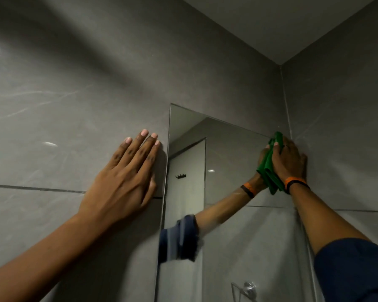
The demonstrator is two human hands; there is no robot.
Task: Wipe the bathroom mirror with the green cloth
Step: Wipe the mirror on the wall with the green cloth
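Observation:
A frameless mirror [227, 236] hangs on the grey tiled wall, reaching almost to the corner. My right hand [289, 160] presses a bunched green cloth [271, 171] flat against the mirror's top right corner; the cloth sticks out above and below my palm. An orange and a black band sit on that wrist. My left hand [127, 173] lies flat on the tile just left of the mirror's edge, fingers together and pointing up, holding nothing. The mirror reflects my right arm and its blue sleeve.
Grey marble-look tiles [74, 105] cover both walls, which meet in a corner [285, 101] right of the mirror under the ceiling. In the reflection I see a door, a black hook rack [180, 176] and a chrome fitting [248, 288].

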